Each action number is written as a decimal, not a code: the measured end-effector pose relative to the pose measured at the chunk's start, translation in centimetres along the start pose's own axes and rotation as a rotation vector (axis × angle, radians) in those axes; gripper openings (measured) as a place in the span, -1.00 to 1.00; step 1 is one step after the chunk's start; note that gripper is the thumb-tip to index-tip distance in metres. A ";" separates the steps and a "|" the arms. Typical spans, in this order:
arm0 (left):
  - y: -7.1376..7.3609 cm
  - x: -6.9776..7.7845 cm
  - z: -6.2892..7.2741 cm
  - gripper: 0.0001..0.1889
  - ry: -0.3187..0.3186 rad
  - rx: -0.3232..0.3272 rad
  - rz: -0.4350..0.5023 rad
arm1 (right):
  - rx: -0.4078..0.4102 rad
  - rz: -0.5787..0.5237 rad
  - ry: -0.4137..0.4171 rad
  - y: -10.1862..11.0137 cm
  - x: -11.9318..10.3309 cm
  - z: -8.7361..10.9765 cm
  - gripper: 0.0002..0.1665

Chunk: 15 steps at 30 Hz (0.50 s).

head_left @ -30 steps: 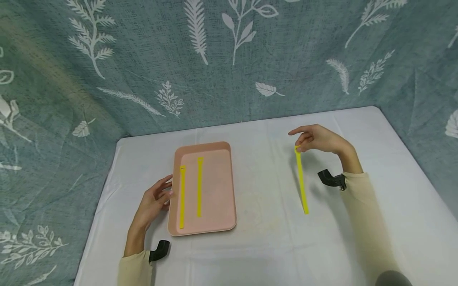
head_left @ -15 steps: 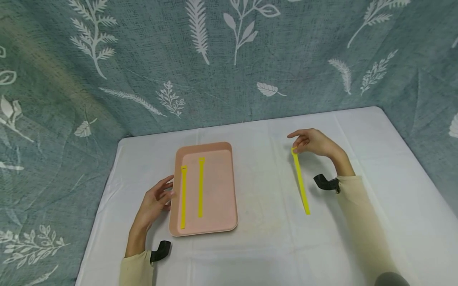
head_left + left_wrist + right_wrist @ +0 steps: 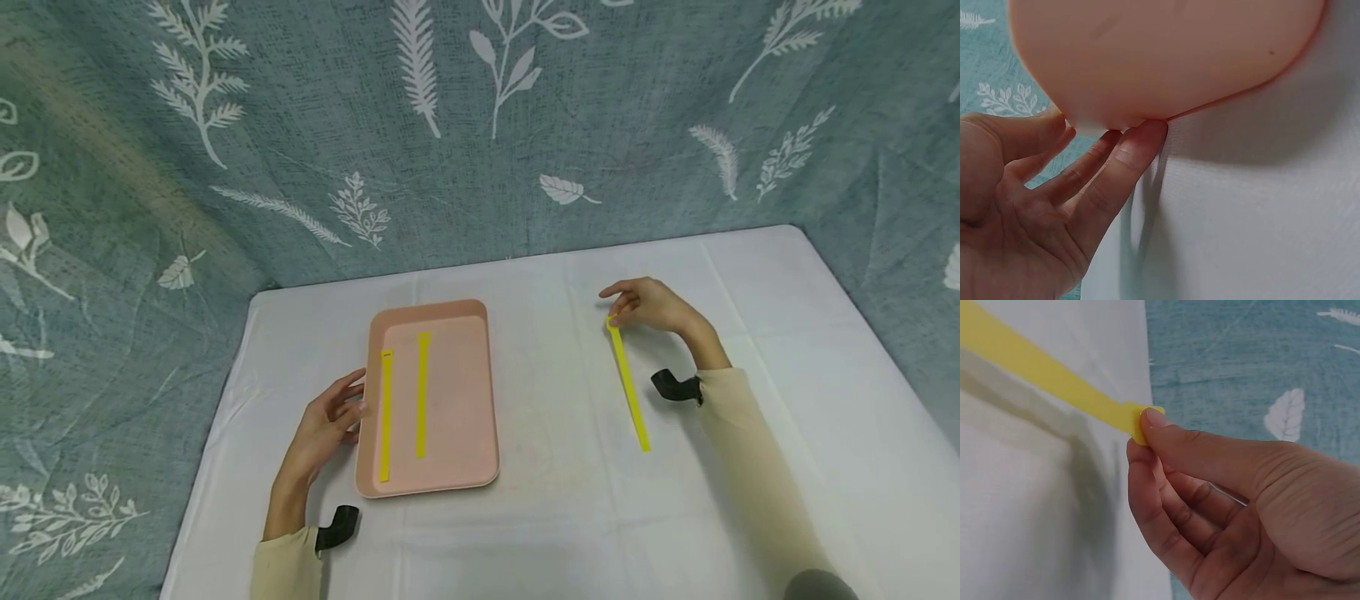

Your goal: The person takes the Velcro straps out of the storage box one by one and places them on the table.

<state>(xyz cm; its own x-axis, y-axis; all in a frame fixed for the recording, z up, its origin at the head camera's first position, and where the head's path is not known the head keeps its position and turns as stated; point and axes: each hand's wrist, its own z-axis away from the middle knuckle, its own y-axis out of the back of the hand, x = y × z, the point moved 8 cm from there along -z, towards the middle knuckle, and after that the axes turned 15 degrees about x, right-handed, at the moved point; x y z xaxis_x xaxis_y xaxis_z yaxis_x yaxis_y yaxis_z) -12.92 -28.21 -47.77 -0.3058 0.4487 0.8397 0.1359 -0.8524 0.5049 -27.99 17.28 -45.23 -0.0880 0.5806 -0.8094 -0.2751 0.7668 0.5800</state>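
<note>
My right hand [image 3: 651, 303] pinches the slotted head of a yellow cable tie [image 3: 630, 387] between thumb and fingers, above the right part of the table. The flat strap slants down from the fingertips toward the table's front. In the right wrist view, the thumb lies over the head of the yellow cable tie [image 3: 1054, 372]. Fingertips of my left hand [image 3: 318, 433] touch the left rim of a pink tray [image 3: 457, 417], the fingers spread and lightly bent. Inside the tray, one yellow cable tie [image 3: 386, 417] lies near the left wall and another yellow cable tie [image 3: 422, 396] lies beside it, heads facing away.
A white cloth [image 3: 540, 517] covers the table. Green fabric with white leaf prints [image 3: 465, 208] hangs behind it and along both sides. Black curved mounts stick out at the left wrist [image 3: 339, 527] and the right wrist [image 3: 675, 386].
My right hand has moved left and a little nearer, bringing the cable tie's head down and left while its tail stays almost in place. The left hand keeps its place at the tray.
</note>
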 end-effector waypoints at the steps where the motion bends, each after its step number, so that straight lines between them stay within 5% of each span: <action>1: 0.0 0.0 0.0 -0.36 -0.004 -0.001 0.001 | 0.000 0.004 0.000 -0.1 0.1 -0.1 -0.40; 15: -0.1 0.0 0.0 -0.35 -0.002 0.000 0.011 | 0.021 -0.021 -0.015 -0.5 2.2 -0.6 -0.44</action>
<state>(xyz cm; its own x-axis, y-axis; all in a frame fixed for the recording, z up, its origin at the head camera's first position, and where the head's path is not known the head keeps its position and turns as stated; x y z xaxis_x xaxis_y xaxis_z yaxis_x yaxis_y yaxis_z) -12.89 -28.15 -47.84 -0.3021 0.4401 0.8456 0.1390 -0.8572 0.4959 -28.58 18.04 -47.37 -0.0677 0.5680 -0.8202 -0.2564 0.7846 0.5645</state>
